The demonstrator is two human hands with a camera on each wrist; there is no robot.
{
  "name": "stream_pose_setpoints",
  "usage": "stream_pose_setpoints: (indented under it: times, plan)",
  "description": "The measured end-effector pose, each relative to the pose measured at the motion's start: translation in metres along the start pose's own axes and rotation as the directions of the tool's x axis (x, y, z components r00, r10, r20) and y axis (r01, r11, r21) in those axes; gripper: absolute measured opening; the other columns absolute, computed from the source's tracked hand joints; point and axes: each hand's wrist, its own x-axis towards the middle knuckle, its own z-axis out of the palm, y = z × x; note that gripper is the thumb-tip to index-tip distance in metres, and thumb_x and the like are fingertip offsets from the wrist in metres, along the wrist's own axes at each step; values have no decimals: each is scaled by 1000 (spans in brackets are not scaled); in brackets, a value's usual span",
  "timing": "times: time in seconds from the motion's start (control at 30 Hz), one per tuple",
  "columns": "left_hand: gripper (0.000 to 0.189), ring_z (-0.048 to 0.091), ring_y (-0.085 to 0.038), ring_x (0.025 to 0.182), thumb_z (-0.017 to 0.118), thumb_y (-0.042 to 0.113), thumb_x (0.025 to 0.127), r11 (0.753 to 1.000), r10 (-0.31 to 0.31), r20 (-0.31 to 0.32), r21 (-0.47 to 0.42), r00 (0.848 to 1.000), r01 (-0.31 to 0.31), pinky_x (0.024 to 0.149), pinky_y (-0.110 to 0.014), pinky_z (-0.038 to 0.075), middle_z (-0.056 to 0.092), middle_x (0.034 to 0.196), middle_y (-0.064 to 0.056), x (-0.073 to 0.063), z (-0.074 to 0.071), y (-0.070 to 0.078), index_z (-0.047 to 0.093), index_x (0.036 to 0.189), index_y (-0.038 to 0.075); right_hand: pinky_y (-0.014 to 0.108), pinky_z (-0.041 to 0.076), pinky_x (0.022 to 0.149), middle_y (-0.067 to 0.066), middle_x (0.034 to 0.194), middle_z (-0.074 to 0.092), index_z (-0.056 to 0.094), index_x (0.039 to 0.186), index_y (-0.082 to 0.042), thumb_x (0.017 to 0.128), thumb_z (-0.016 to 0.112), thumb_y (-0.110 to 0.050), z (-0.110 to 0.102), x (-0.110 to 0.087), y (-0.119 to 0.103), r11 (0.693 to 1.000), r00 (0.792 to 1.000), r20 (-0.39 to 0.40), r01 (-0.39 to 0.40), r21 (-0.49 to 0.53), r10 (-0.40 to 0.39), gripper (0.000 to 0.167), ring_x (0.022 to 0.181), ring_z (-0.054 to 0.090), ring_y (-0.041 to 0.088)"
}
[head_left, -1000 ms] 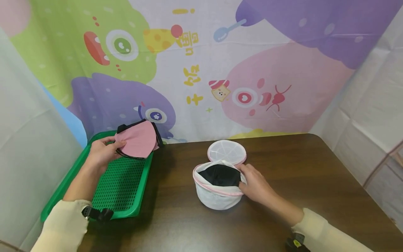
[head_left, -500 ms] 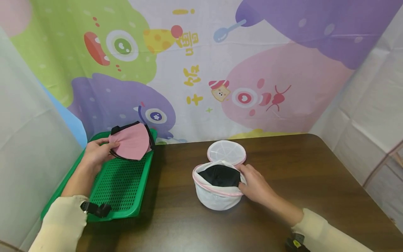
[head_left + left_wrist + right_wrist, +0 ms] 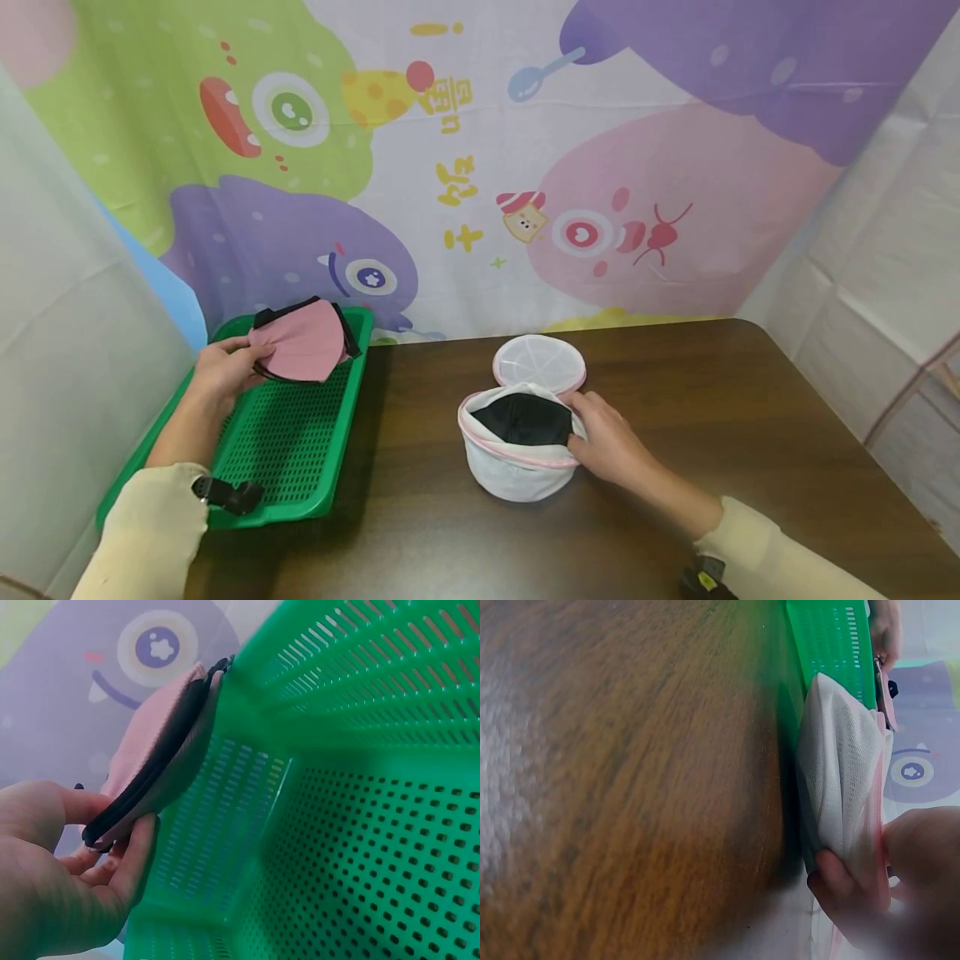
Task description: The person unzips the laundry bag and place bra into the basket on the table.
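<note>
My left hand (image 3: 225,368) pinches one corner of a folded pink cloth piece with black edging (image 3: 302,340), shaped like a bra cup. It hangs over the far part of the green basket (image 3: 341,433). The left wrist view shows the pink cloth (image 3: 142,739) between thumb and fingers, its black inner layers edge-on. On the table, a round white mesh laundry bag with pink trim (image 3: 517,479) stands with its lid (image 3: 542,364) folded back. Black cloth (image 3: 525,419) fills its mouth. My right hand (image 3: 611,442) grips the bag's right rim, thumb outside; some fingertips are hidden.
The brown wooden table (image 3: 675,375) carries the basket at left and the bag near the middle. A cartoon-printed curtain (image 3: 465,292) closes off the back. Pale cloth walls (image 3: 892,250) stand on both sides.
My left hand has moved left and slightly down with the pink cloth piece, from the basket's right rim to over the basket. My right hand and the bag have stayed in place.
</note>
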Motion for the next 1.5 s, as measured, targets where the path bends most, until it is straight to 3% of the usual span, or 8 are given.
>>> stream_pose_setpoints:
  times: [0.1,0.33,0.83,1.1,1.3,1.5]
  plan:
    - [60,71,4,71,60,23,116,1000,-4,-5,0,1000,4,73,-19,65,65,81,17,1,-2,-2,40,167,-1,54,62,101,18,124,73,70,139,-1,90,77,5,0,1,0,1000,1000,-6,12,-1,-12,50,104,68,30]
    - [74,71,5,71,57,22,117,1000,-13,1,6,1000,13,73,-18,65,64,82,18,1,-8,-8,23,176,-4,47,59,92,16,118,73,71,137,-1,89,76,4,0,1,-2,999,999,-19,34,-10,-34,48,98,66,27]
    - [75,72,4,69,54,19,117,998,-44,0,-44,999,44,76,-20,66,65,80,17,9,-13,-18,17,178,-4,51,64,100,16,124,72,70,142,-3,90,78,5,0,1,-3,1000,1000,22,-15,1,15,53,102,66,26]
    - [68,72,5,70,52,20,118,1000,-27,21,17,999,26,77,-20,67,65,80,19,12,-12,-24,26,174,-9,51,63,100,17,125,72,70,141,-3,90,78,5,-1,1,-4,1000,1000,24,-16,9,16,52,103,66,26]
    - [69,70,8,73,50,21,119,998,-6,48,64,999,3,78,-19,66,63,85,19,16,-12,-28,23,173,-12,50,62,97,17,121,72,70,138,-2,89,78,5,0,1,-3,1000,1000,7,13,2,-13,50,101,66,27]
    - [72,69,9,74,50,24,119,989,13,51,143,999,-20,81,-21,67,63,96,10,22,-10,-32,20,173,-14,49,62,97,16,121,72,70,139,-2,90,78,5,-1,0,-2,1000,1000,11,4,7,-4,50,101,65,26]
